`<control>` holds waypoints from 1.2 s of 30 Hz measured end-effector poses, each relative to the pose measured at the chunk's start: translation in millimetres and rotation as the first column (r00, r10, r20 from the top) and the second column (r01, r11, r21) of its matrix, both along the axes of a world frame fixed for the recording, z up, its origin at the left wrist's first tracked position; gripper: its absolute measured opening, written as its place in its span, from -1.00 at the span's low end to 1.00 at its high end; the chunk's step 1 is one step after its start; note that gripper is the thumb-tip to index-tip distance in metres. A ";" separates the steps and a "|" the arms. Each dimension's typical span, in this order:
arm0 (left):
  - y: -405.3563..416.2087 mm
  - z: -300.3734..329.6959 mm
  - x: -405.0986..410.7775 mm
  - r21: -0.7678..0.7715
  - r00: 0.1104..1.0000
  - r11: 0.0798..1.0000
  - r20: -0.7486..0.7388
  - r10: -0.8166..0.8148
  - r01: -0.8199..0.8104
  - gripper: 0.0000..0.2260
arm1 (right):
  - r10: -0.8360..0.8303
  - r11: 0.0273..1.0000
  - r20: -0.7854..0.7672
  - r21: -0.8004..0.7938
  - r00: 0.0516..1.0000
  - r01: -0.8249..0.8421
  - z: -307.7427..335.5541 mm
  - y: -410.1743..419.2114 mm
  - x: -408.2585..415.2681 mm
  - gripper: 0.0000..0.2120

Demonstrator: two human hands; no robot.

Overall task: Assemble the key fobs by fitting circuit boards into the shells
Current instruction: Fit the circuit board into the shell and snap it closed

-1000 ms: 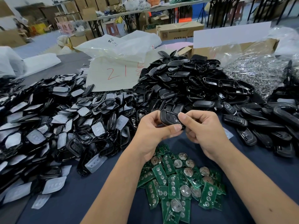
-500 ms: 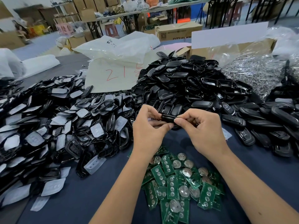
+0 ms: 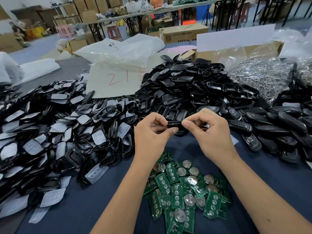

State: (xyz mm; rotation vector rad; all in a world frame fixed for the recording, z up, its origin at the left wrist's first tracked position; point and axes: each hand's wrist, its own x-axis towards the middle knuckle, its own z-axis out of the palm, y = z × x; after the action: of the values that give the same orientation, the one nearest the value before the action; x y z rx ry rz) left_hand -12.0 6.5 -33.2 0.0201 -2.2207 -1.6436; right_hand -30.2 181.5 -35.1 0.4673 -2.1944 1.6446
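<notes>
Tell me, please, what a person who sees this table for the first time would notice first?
Probably the two hands at the centre, left hand and right hand, pinching one black key fob between them. Next, the big heap of black shells behind them and the pile of green circuit boards on the dark cloth just below the wrists.

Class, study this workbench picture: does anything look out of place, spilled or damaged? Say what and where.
Nothing looks damaged. Parts lie in loose heaps, not bins: green circuit boards near the person, black plastic shells beyond. One oddity: a single black key fob lies on the white sheet's edge, apart from the finished fobs at right. Both hands pinch one black fob.
</notes>
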 end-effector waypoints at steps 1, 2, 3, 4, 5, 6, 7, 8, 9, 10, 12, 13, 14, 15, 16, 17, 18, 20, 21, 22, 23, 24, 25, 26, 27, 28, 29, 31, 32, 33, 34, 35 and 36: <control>2.5 -0.6 0.1 0.014 1.000 1.000 0.006 -0.002 0.002 -0.73 | -0.003 1.000 -0.001 -0.027 1.000 0.002 0.4 -0.1 -0.6 -0.90; 5.8 -1.0 0.2 0.025 1.000 1.000 0.007 -0.001 0.001 -0.73 | -0.001 0.998 0.008 -0.058 1.000 0.001 0.4 0.0 -1.1 -0.90; 9.5 -1.1 0.1 0.031 1.000 1.000 0.004 0.004 -0.004 -0.74 | 0.006 0.995 0.029 -0.096 1.000 -0.003 0.0 -0.5 -1.7 -0.91; 12.9 -1.1 -0.1 0.037 1.000 0.999 0.001 0.009 -0.009 -0.75 | 0.016 0.990 0.061 -0.141 0.998 -0.007 -0.3 -0.8 -1.8 -0.91; 16.0 -0.6 -0.6 0.047 1.000 0.999 0.002 0.012 -0.012 -0.76 | 0.024 0.983 0.092 -0.185 0.995 -0.007 -0.4 -0.8 -1.8 -0.91; 18.5 0.1 -1.6 0.067 1.000 0.998 0.008 0.010 -0.011 -0.77 | 0.026 0.975 0.116 -0.221 0.993 0.000 -0.6 -1.0 -1.9 -0.91; 22.0 0.7 -3.6 0.096 1.000 0.995 0.021 0.000 -0.002 -0.78 | 0.009 0.971 0.127 -0.237 0.992 0.021 -0.6 0.1 -2.3 -0.91; 26.3 1.2 -6.0 0.124 0.999 0.992 0.037 -0.015 0.010 -0.79 | -0.024 0.970 0.126 -0.237 0.992 0.053 -0.5 1.7 -2.9 -0.91; 32.5 2.3 -9.1 0.148 0.998 0.989 0.055 -0.034 0.025 -0.80 | -0.070 0.968 0.120 -0.231 0.990 0.096 0.4 3.7 -3.8 -0.91; 40.3 3.8 -12.4 0.168 0.996 0.985 0.076 -0.054 0.041 -0.80 | -0.126 0.961 0.115 -0.232 0.985 0.150 1.8 6.5 -5.0 -0.92; 60.6 8.0 -20.6 0.214 0.987 0.974 0.128 -0.101 0.071 -0.79 | -0.282 0.923 0.116 -0.239 0.952 0.302 4.7 15.5 -9.1 -0.98; 72.4 9.8 -25.3 0.236 0.979 0.968 0.160 -0.129 0.089 -0.79 | -0.376 0.889 0.122 -0.233 0.919 0.394 6.3 21.3 -11.6 -0.95; 85.3 11.0 -29.8 0.250 0.967 0.962 0.196 -0.160 0.109 -0.80 | -0.454 0.852 0.131 -0.224 0.881 0.473 7.9 28.5 -13.9 -0.91; 98.0 11.7 -34.0 0.256 0.953 0.958 0.234 -0.192 0.130 -0.81 | -0.518 0.816 0.138 -0.214 0.844 0.536 9.7 36.5 -16.5 -0.89; 109.4 11.8 -37.6 0.257 0.936 0.954 0.271 -0.224 0.154 -0.82 | -0.570 0.785 0.143 -0.196 0.809 0.588 11.2 44.0 -18.7 -0.88; 120.7 11.5 -41.0 0.253 0.917 0.950 0.306 -0.256 0.181 -0.84 | -0.616 0.757 0.141 -0.167 0.775 0.632 12.8 52.4 -20.5 -0.88; 130.4 10.8 -44.1 0.243 0.897 0.948 0.339 -0.283 0.207 -0.86 | -0.654 0.733 0.133 -0.133 0.745 0.667 13.6 60.5 -22.5 -0.88; 146.3 9.9 -48.5 0.206 0.865 0.945 0.389 -0.317 0.254 -0.86 | -0.709 0.695 0.107 -0.057 0.697 0.717 14.5 74.9 -25.0 -0.86; 151.3 9.4 -50.8 0.173 0.862 0.948 0.397 -0.314 0.266 -0.84 | -0.725 0.683 0.100 -0.030 0.682 0.730 15.2 79.4 -25.6 -0.84; 155.8 9.2 -52.8 0.138 0.869 0.952 0.389 -0.306 0.274 -0.82 | -0.737 0.671 0.098 -0.013 0.669 0.741 16.0 83.5 -25.7 -0.82; 159.2 9.5 -54.3 0.112 0.878 0.953 0.372 -0.302 0.281 -0.81 | -0.747 0.661 0.094 0.006 0.658 0.750 16.9 86.5 -25.9 -0.80; 161.8 10.6 -54.9 0.090 0.884 0.952 0.355 -0.305 0.293 -0.80 | -0.758 0.651 0.084 0.032 0.647 0.758 17.1 88.5 -25.8 -0.78; 163.7 12.1 -55.1 0.058 0.887 0.949 0.340 -0.311 0.311 -0.79 | -0.766 0.642 0.074 0.064 0.638 0.764 16.7 90.1 -25.7 -0.76; 164.5 13.7 -54.6 0.008 0.893 0.945 0.324 -0.311 0.326 -0.80 | -0.771 0.637 0.067 0.097 0.634 0.765 15.7 90.9 -25.4 -0.74; 164.6 15.1 -53.9 -0.056 0.904 0.941 0.304 -0.301 0.333 -0.81 | -0.773 0.634 0.064 0.132 0.632 0.762 14.3 91.6 -25.0 -0.72; 163.5 16.3 -53.3 -0.126 0.919 0.937 0.275 -0.281 0.325 -0.82 | -0.773 0.631 0.060 0.166 0.631 0.758 12.8 91.8 -24.6 -0.72; 161.6 17.2 -53.0 -0.196 0.938 0.933 0.235 -0.255 0.302 -0.83 | -0.773 0.628 0.052 0.200 0.632 0.752 11.7 91.4 -24.3 -0.73; 155.6 18.9 -52.5 -0.306 0.964 0.917 0.156 -0.216 0.255 -0.85 | -0.770 0.622 0.033 0.261 0.637 0.738 10.0 91.4 -24.4 -0.77; 151.5 19.7 -52.1 -0.346 0.970 0.907 0.131 -0.205 0.239 -0.86 | -0.767 0.618 0.021 0.289 0.641 0.731 9.7 91.3 -24.8 -0.80; 147.5 20.3 -52.1 -0.383 0.974 0.896 0.113 -0.196 0.225 -0.86 | -0.765 0.613 0.007 0.314 0.643 0.725 9.5 91.7 -25.2 -0.83; 143.2 20.6 -52.3 -0.412 0.977 0.886 0.096 -0.191 0.214 -0.87 | -0.765 0.605 -0.006 0.334 0.644 0.723 9.1 91.6 -25.3 -0.86; 138.4 21.4 -52.7 -0.432 0.979 0.879 0.077 -0.188 0.202 -0.87 | -0.767 0.599 -0.014 0.345 0.642 0.723 8.9 91.6 -25.1 -0.88; 132.5 22.7 -54.0 -0.448 0.982 0.874 0.054 -0.182 0.187 -0.88 | -0.769 0.593 -0.019 0.350 0.639 0.725 8.8 91.6 -24.5 -0.88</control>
State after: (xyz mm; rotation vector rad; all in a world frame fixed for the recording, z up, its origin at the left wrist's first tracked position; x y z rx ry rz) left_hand -66.0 139.0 -10.6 -0.3179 -2.6274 -1.1674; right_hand -54.8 273.1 -26.3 -0.4938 -2.2768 0.8547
